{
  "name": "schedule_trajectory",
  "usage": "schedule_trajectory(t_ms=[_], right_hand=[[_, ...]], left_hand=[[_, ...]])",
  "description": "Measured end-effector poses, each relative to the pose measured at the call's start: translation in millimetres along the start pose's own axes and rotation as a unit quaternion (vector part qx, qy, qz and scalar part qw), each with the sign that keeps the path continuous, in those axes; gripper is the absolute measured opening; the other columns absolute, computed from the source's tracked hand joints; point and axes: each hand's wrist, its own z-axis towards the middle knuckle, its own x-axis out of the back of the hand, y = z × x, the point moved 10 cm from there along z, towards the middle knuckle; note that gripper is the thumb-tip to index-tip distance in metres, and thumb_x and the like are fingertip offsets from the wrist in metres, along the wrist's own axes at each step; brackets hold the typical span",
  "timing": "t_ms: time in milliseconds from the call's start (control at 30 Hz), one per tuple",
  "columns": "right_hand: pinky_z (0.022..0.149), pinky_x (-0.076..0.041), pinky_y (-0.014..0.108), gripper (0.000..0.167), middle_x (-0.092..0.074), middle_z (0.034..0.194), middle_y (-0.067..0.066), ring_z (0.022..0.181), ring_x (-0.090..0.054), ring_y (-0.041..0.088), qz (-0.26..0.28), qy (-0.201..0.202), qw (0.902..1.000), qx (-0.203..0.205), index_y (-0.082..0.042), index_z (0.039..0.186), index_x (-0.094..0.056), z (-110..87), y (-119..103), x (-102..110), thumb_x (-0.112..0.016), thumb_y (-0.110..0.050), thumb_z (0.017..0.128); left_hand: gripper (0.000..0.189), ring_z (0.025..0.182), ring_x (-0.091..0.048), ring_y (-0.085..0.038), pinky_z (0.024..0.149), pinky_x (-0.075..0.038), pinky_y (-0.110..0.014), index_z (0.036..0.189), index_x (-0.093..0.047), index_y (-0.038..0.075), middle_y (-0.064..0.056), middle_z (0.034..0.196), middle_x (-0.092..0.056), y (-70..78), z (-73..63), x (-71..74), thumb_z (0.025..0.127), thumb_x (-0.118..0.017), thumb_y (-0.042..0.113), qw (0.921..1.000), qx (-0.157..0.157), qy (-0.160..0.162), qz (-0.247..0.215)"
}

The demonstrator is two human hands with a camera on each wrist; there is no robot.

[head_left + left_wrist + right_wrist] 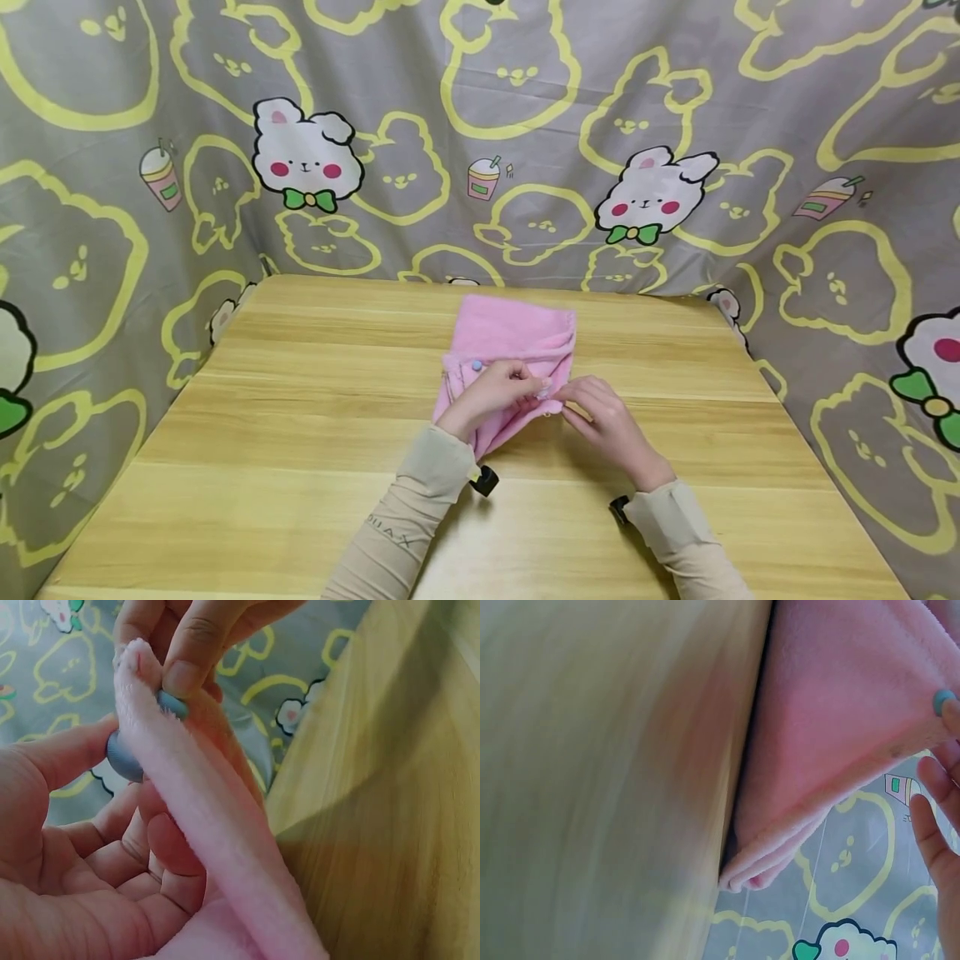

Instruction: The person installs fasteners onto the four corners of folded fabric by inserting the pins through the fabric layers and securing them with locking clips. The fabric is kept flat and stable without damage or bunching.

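Observation:
A pink plush cloth (513, 325) with blue round buttons lies partly folded on the table, its near edge raised between both hands. My left hand (498, 392) pinches a large blue button (124, 757) at that edge, thumb against it and the other fingers curled by the fabric. From the other side, my right hand (611, 421) grips the raised edge, its thumb pressing beside a second blue button (172, 703). In the right wrist view a blue button (943, 701) shows at the right hand's fingertips. Another blue button (477, 365) sits on the cloth left of the hands.
The wooden table (300, 400) extends around the cloth on all sides. A grey curtain (420, 83) printed with yellow outlines and white rabbits hangs behind it and along both sides. Dark wrist camera mounts (485, 481) sit at the sleeve cuffs.

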Motion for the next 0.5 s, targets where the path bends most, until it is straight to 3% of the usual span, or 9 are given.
schedule_trajectory(t_ms=[500], right_hand=[[0.099,-0.041,0.016,0.010,-0.071,0.096,0.005,0.093,-0.063,0.020,0.013,-0.009,0.9998,-0.010,-0.006,0.097,-0.070,-0.1,1.8,-2.0,-0.064,-0.013,0.092]], left_hand=[[0.018,0.063,-0.060,-0.010,0.063,-0.051,-0.021,0.075,-0.058,0.006,-0.002,0.070,-0.066,-4.5,4.0,-1.4,0.089,-0.069,0.011,0.9987,-0.001,-0.004,-0.050]])
